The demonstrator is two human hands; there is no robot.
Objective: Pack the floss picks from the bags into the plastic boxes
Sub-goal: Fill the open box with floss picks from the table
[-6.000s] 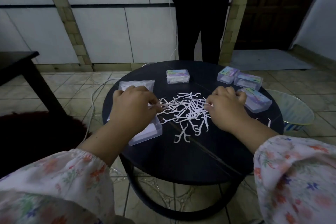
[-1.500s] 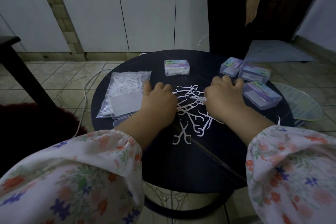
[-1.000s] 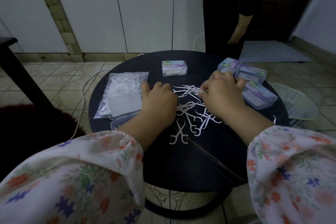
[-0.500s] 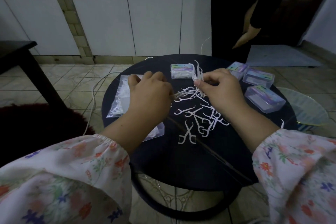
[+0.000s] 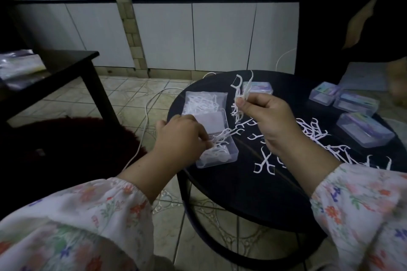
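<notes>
Fingers point(image 5: 240, 101) of my right hand point(image 5: 271, 121) pinch a small bunch of picks point(image 5: 241, 92), lifted upright above the table point(image 5: 253, 191). My left hand point(image 5: 180, 138) curls its fingertips round another cluster point(image 5: 222, 137), right over the open box point(image 5: 220, 156) at the table's left edge; some picks already lie inside it. Just behind the box sits the bag point(image 5: 206, 102), with picks in it. Loose picks point(image 5: 315, 134) lie scattered across the middle of the table. Four closed boxes point(image 5: 364, 132) stand along the far and right side. A second person point(image 5: 356, 17) stands beyond the table.
</notes>
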